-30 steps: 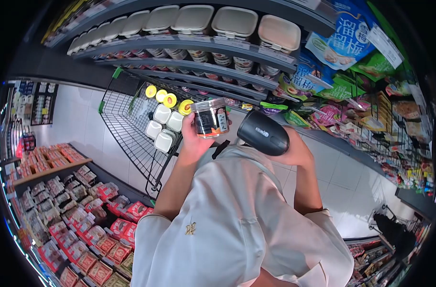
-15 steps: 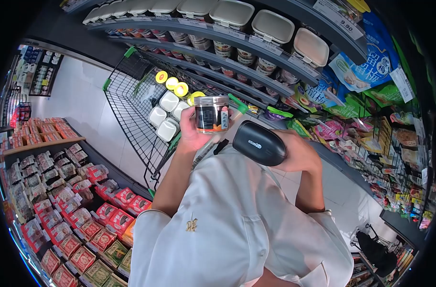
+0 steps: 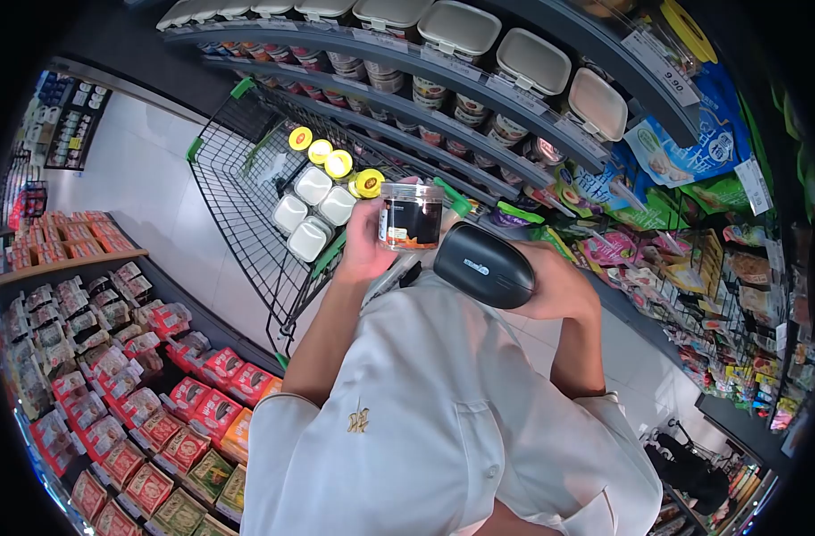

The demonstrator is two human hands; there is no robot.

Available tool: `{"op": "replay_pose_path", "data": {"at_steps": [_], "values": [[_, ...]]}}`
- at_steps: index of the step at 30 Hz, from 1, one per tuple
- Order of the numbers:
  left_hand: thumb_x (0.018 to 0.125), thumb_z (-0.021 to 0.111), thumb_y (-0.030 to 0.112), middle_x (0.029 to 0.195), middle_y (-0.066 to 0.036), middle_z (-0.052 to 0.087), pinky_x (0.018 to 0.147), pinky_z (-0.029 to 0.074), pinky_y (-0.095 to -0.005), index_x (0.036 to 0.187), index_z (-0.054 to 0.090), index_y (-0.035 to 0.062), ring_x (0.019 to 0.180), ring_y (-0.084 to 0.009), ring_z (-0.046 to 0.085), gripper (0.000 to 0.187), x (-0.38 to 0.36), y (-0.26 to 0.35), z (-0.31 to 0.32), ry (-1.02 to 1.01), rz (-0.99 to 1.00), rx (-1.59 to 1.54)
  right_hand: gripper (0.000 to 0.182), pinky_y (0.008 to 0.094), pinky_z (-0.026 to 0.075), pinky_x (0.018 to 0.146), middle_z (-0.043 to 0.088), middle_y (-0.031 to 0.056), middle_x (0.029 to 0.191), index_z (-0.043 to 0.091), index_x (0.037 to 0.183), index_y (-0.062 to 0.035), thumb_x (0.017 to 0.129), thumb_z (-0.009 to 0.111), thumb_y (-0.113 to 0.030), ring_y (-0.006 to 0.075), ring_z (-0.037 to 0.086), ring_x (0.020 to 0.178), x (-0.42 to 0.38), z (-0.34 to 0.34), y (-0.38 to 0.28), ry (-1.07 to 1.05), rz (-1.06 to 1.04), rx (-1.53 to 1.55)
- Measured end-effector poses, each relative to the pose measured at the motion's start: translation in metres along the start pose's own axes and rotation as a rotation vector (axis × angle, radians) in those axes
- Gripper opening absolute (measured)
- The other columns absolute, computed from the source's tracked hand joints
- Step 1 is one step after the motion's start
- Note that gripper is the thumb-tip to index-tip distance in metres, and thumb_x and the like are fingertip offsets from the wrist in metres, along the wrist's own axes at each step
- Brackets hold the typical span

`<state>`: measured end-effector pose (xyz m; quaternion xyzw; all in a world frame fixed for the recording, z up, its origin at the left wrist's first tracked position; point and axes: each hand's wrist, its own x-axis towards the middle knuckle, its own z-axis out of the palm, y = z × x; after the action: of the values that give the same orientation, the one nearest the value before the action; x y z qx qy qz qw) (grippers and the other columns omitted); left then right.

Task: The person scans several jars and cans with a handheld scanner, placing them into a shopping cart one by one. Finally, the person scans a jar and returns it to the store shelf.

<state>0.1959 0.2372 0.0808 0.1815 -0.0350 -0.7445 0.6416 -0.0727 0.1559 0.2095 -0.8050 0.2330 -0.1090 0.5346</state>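
Note:
My left hand [image 3: 364,243] is closed around a clear plastic jar [image 3: 411,219] with a black label, held upright in front of my chest. A white patch of print shows at the left of the label. Wrapped around a black handheld barcode scanner [image 3: 484,266], my right hand [image 3: 561,284] holds it just below and to the right of the jar. The scanner's front end points toward the jar, with a small gap between them. The fingers under the scanner are hidden.
A wire shopping cart [image 3: 213,179] stands ahead, holding yellow-lidded containers [image 3: 338,163] and white-lidded boxes [image 3: 313,185]. Shelves with lidded tubs [image 3: 459,29] run across the back. Bagged snacks [image 3: 689,147] hang at right. Red packets [image 3: 193,397] fill a low display at left.
The jar has turned in my left hand, so another side of its label faces me. It has moved slightly right. The scanner has barely moved.

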Motion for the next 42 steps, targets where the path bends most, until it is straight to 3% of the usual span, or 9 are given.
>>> {"op": "replay_pose_path", "data": {"at_steps": [8,11,18,21,26,33,39,40,42], "values": [[0.090,0.064,0.005,0.133,-0.017,0.060,0.102,0.054,-0.0438,0.146,0.042,0.0039,0.120,-0.0257,0.061,0.059,-0.005,0.002,-0.008,0.074,0.049,0.241,0.053,0.0401,0.053,0.076,0.071,0.0201,0.094,0.067,0.111,0.0027,0.061,0.081,-0.009,0.0365,0.068,0.084,0.018,0.005,-0.012,-0.045,0.043,-0.049],[0.094,0.060,0.008,0.132,-0.016,0.060,0.102,0.054,-0.0437,0.144,0.044,0.0042,0.120,-0.0262,0.062,0.053,-0.006,0.003,-0.016,0.140,0.060,0.296,0.053,0.0404,0.053,0.076,0.071,0.0206,0.094,0.067,0.111,0.0027,0.062,0.081,-0.010,0.0367,0.068,0.083,0.025,0.007,-0.014,-0.066,0.079,-0.072],[0.094,0.060,0.021,0.130,-0.016,0.060,0.100,0.053,-0.0466,0.140,0.048,0.0043,0.120,-0.0285,0.061,0.051,-0.008,0.014,-0.010,0.079,-0.043,-0.046,0.053,0.0405,0.053,0.076,0.071,0.0209,0.094,0.067,0.112,0.0021,0.063,0.081,-0.012,0.0364,0.068,0.083,0.039,0.014,-0.019,-0.079,0.097,-0.076],[0.095,0.060,0.020,0.132,-0.017,0.059,0.100,0.054,-0.0458,0.144,0.043,0.0038,0.122,-0.0286,0.060,0.055,-0.007,0.013,-0.015,0.117,0.021,0.161,0.050,0.0410,0.052,0.076,0.070,0.0208,0.092,0.067,0.111,0.0019,0.064,0.081,-0.012,0.0369,0.068,0.082,0.044,0.016,-0.023,-0.093,0.116,-0.077],[0.086,0.076,0.008,0.129,-0.015,0.060,0.096,0.054,-0.0367,0.147,0.038,-0.0024,0.114,-0.0201,0.063,0.072,-0.006,0.022,-0.026,0.266,0.060,0.473,0.042,0.0428,0.052,0.074,0.070,0.0193,0.088,0.067,0.105,0.0000,0.066,0.079,-0.014,0.0390,0.067,0.081,0.052,0.022,-0.033,-0.164,0.160,-0.183],[0.082,0.081,0.010,0.123,-0.014,0.062,0.093,0.053,-0.0339,0.134,0.048,-0.0032,0.111,-0.0189,0.062,0.063,-0.009,0.033,-0.032,0.383,0.121,0.590,0.041,0.0437,0.052,0.074,0.070,0.0192,0.087,0.067,0.103,-0.0005,0.066,0.078,-0.014,0.0398,0.067,0.082,0.064,0.035,-0.037,-0.200,0.194,-0.235],[0.080,0.082,0.007,0.121,-0.012,0.061,0.100,0.048,-0.0338,0.131,0.050,-0.0003,0.112,-0.0193,0.060,0.061,-0.023,0.072,-0.058,0.495,0.285,0.557,0.046,0.0376,0.054,0.082,0.072,0.0183,0.096,0.066,0.112,0.0026,0.069,0.077,-0.010,0.0307,0.070,0.087,0.091,0.069,-0.020,0.006,0.156,-0.002],[0.079,0.082,0.007,0.122,-0.012,0.060,0.100,0.047,-0.0340,0.132,0.049,0.0000,0.113,-0.0195,0.060,0.063,-0.025,0.082,-0.068,0.544,0.326,0.574,0.048,0.0352,0.054,0.085,0.073,0.0149,0.099,0.065,0.116,0.0044,0.071,0.077,-0.009,0.0240,0.070,0.089,0.095,0.083,-0.003,0.033,0.170,0.095],[0.077,0.083,0.008,0.123,-0.012,0.060,0.101,0.045,-0.0344,0.133,0.048,-0.0001,0.115,-0.0202,0.058,0.067,-0.027,0.103,-0.093,0.647,0.388,0.610,0.046,0.0344,0.055,0.083,0.072,0.0137,0.097,0.064,0.115,0.0049,0.072,0.077,-0.009,0.0208,0.069,0.087,0.108,0.108,0.020,0.038,0.313,0.238]]}}
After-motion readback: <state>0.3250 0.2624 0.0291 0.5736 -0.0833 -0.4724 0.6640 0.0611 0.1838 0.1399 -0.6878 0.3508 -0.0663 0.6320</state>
